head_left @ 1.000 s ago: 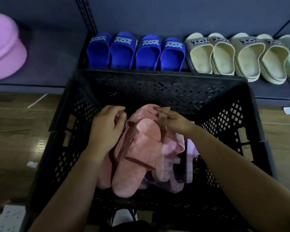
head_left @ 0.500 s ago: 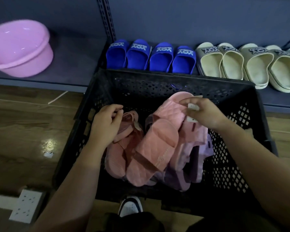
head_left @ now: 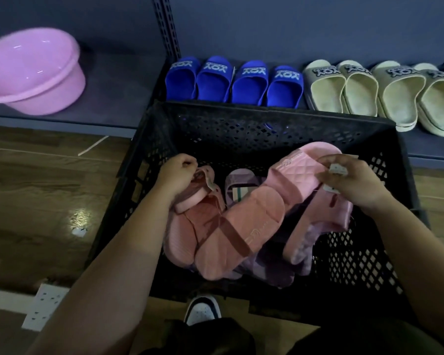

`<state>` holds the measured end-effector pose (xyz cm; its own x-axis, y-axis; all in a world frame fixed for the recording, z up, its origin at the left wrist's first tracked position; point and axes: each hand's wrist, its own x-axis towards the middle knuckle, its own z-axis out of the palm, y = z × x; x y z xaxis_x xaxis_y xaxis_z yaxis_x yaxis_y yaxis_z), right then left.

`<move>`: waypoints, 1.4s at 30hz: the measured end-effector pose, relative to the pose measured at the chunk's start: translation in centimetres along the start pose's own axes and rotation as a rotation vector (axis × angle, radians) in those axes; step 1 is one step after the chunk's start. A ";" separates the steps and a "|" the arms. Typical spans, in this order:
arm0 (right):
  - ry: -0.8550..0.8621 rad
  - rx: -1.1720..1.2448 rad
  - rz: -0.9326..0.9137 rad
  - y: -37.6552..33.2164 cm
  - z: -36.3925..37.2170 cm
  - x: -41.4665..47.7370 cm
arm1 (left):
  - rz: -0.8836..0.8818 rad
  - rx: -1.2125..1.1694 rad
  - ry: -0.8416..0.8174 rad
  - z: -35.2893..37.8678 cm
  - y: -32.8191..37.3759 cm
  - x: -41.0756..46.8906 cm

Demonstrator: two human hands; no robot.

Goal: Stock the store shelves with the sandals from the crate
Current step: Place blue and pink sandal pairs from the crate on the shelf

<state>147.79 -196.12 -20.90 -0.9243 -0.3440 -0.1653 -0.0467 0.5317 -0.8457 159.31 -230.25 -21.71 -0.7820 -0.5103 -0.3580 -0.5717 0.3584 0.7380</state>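
Two hands are down in the crate here. Left hand (head_left: 176, 172) has its fingers curled tight round the strap end of a pink ribbed rubber sandal (head_left: 190, 201), over by the crate's left wall. Right hand (head_left: 354, 180) is pinching the toe end of a pink quilted slide sandal (head_left: 300, 172), tipping that end up toward the crate's far right corner, and a small white paper tag (head_left: 337, 169) sits right at its fingertips.

Both of those lie on a jumble of more pink sandals, with pale purple rubber sandals (head_left: 241, 180) poking out from underneath in the middle and along the near side. All of it sits inside the black perforated plastic crate (head_left: 241, 129), which stands on the brown wood floor (head_left: 36, 201), its far wall pushed up against the front edge of the dark low shelf (head_left: 113, 80).

On the shelf just behind the crate, four bright blue slides (head_left: 233, 82) are lined up, with cream slides (head_left: 379, 90) next to them toward the shelf's right end. A pink plastic basin (head_left: 34, 70) sits tilted at the left end. A white power strip (head_left: 42, 307) lies on the floor, bottom left, and a white shoe toe (head_left: 203, 310) shows at the crate's near edge.
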 end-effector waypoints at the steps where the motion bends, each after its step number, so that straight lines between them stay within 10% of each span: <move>1: 0.005 0.031 0.006 0.4 0.1 -0.1 | -0.056 -0.038 -0.027 0.7 -0.2 0.8; 15: 0.030 0.113 0.009 1.9 0.4 0.0 | -0.293 -0.591 0.016 3.8 -0.8 0.8; 42: 0.031 0.129 0.000 2.2 0.4 0.0 | -0.300 -0.433 -0.043 3.5 -1.4 0.9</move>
<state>147.89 -195.26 -22.97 -0.9356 -0.3190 -0.1510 0.0002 0.4272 -0.9041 158.59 -228.47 -25.08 -0.6144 -0.5047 -0.6065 -0.6242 -0.1593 0.7649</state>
